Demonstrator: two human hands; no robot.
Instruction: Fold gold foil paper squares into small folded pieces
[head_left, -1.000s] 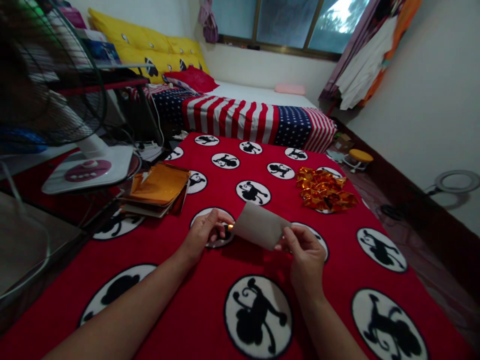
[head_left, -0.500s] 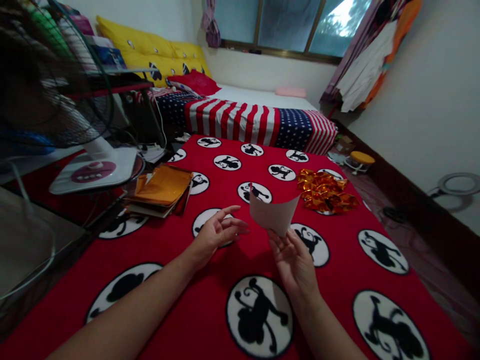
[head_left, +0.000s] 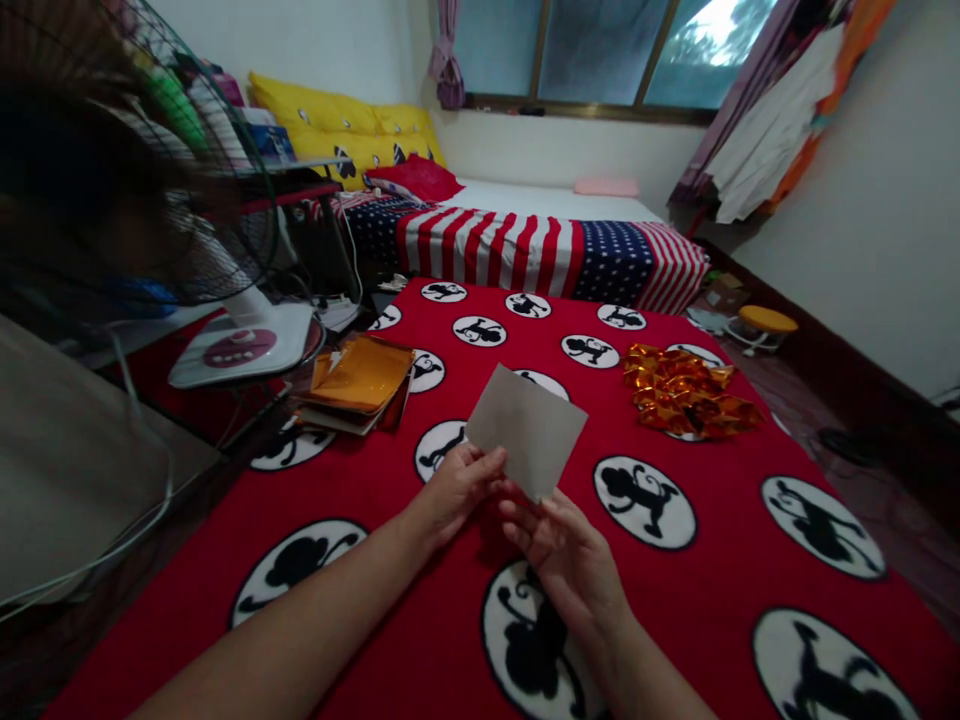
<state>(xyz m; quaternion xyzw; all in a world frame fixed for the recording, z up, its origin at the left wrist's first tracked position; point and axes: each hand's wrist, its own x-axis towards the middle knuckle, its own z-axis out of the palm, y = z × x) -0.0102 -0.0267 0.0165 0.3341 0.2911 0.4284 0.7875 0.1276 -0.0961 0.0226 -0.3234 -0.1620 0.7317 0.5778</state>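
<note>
A square sheet of pale paper [head_left: 529, 425] is held up above the red cloth [head_left: 420, 660], one corner pointing toward me. My left hand [head_left: 465, 490] pinches its left lower edge, thumb on top. At the near corner my right hand [head_left: 566, 545] grips the sheet between thumb and fingers. A stack of orange-gold paper sheets [head_left: 364, 375] lies on the cloth to the left. Over on the right sits a heap of shiny folded gold paper pieces [head_left: 686, 390].
A fan on a white base [head_left: 244, 345] stands at the left edge of the cloth. Behind is a bed [head_left: 517, 250] with a striped and starred cover. A yellow stool [head_left: 766, 320] is on the floor at the right. White cables [head_left: 142, 440] hang at the left.
My left hand has moved right and taken hold of the paper's left edge. The sheet, curved before, now lies flatter and tilts toward me. The camera view has turned slightly left.
</note>
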